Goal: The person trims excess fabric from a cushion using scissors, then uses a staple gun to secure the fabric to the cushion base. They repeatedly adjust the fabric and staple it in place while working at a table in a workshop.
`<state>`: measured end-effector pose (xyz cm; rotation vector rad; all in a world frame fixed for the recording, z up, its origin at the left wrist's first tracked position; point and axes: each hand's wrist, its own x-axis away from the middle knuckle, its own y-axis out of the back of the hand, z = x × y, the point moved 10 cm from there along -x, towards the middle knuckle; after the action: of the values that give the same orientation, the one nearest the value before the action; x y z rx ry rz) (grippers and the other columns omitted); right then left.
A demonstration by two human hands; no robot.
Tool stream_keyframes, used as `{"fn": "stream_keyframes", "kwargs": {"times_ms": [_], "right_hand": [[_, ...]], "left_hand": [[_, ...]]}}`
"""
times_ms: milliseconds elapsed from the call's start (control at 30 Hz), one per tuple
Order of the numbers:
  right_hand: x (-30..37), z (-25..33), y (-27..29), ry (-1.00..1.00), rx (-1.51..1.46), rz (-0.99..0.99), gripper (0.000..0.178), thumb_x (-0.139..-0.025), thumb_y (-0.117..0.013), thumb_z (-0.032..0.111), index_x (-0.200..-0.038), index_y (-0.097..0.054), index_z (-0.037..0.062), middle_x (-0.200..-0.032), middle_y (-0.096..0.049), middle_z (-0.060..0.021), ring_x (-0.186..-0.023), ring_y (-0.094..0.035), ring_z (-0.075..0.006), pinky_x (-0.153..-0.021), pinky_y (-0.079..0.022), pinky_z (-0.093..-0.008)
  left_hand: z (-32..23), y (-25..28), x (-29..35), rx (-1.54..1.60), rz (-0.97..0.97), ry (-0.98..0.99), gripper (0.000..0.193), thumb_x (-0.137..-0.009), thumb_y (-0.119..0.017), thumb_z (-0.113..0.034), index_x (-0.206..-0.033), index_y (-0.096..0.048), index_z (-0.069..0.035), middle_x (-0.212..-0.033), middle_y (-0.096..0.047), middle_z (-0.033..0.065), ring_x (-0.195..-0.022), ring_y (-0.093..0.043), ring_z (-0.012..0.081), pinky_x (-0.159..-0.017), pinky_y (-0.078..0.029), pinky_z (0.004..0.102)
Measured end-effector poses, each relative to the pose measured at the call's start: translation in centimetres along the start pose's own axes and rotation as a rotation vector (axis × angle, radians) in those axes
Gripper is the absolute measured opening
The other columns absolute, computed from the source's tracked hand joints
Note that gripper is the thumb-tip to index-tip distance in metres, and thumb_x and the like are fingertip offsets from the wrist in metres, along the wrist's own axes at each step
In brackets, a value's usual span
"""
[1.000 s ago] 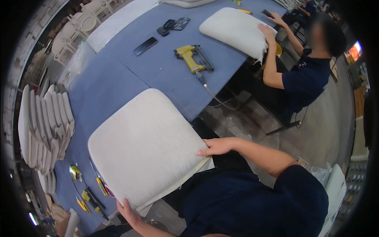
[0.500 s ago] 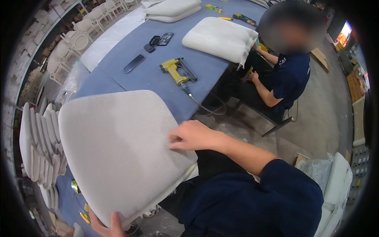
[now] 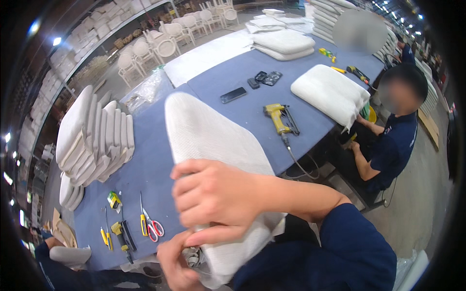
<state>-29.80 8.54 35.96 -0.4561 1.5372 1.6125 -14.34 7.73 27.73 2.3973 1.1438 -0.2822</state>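
Note:
A light grey upholstered seat cushion (image 3: 218, 131) stands tilted on edge in front of me, at the near side of the blue-topped table. My right hand (image 3: 216, 196) reaches across it, with the fingers wrapped over its left edge and the thumb underneath. Just below, my left hand (image 3: 179, 262) curls at the cushion's lower edge, its fingertips partly hidden. Loose cloth shows beside the left hand. A yellow staple gun (image 3: 279, 119) with a hose lies beyond the cushion to the right.
On the blue table (image 3: 150, 160) lie red-handled scissors (image 3: 154, 228), a screwdriver (image 3: 142, 220), a second staple gun (image 3: 121, 237) and a phone (image 3: 233, 95). Cushions are stacked at left (image 3: 94, 140). A seated co-worker (image 3: 388, 145) is at right, beside another cushion (image 3: 330, 92).
The cushion has tipped up from lying broadly face-up to standing on edge. My right hand has moved from its right side to its left edge, close to my left hand. The view has shifted.

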Motion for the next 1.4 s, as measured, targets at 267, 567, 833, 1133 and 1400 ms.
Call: {"fn": "stream_keyframes", "kwargs": {"times_ms": [267,567,833,1133,1400], "right_hand": [[1.6,2.6,-0.1,0.045,0.012,-0.104,0.032,-0.096,-0.065,0.03,-0.071,-0.057,0.0115,-0.075,-0.058,-0.0054,-0.087,-0.067,-0.0287,-0.1,-0.045,-0.0493],[2.1,2.7,14.7,-0.211,0.219,-1.016,0.049,-0.103,-0.06,0.023,-0.056,-0.053,0.0116,-0.059,-0.054,-0.0141,-0.061,-0.054,-0.0362,-0.08,-0.04,-0.0499],[6.5,-2.2,16.7,-0.258,-0.03,-1.413,0.056,-0.118,-0.049,0.039,-0.084,-0.069,0.0,-0.069,-0.063,-0.0171,-0.071,-0.064,-0.0303,-0.077,-0.05,-0.0418],[17.1,-14.8,3.4,-0.725,-0.003,-1.129,0.067,-0.098,-0.081,0.052,-0.135,-0.061,0.0009,-0.117,-0.072,-0.013,-0.113,-0.068,-0.0213,-0.099,-0.054,-0.0377],[16.7,-15.5,4.0,-0.612,-0.18,-1.108,0.072,-0.086,-0.094,0.048,-0.131,-0.062,0.0029,-0.114,-0.074,-0.0123,-0.108,-0.071,-0.023,-0.096,-0.057,-0.0405]], "left_hand": [[30.0,-13.5,6.2,1.286,-0.268,0.819,0.039,-0.108,-0.058,-0.034,-0.119,-0.07,0.002,-0.116,-0.072,0.0131,-0.099,-0.07,0.024,-0.088,-0.056,0.0366],[25.9,-12.2,8.5,1.467,0.138,0.482,0.038,-0.11,-0.054,-0.036,-0.13,-0.064,-0.005,-0.124,-0.067,0.0076,-0.103,-0.066,0.0216,-0.085,-0.054,0.0367],[14.9,12.8,7.7,0.622,-0.325,-0.009,0.055,-0.111,-0.059,-0.04,-0.149,-0.058,0.0,-0.13,-0.069,0.0137,-0.103,-0.069,0.0213,-0.074,-0.06,0.0366],[15.4,21.2,9.1,0.214,-0.942,0.275,0.078,-0.114,-0.039,-0.066,-0.143,-0.061,0.003,-0.077,-0.071,0.0126,-0.048,-0.058,0.0228,-0.042,-0.049,0.0355],[14.7,20.0,8.4,0.161,-0.938,0.142,0.08,-0.115,-0.034,-0.07,-0.136,-0.065,0.001,-0.072,-0.068,0.0108,-0.053,-0.06,0.0198,-0.049,-0.049,0.0323]]}}
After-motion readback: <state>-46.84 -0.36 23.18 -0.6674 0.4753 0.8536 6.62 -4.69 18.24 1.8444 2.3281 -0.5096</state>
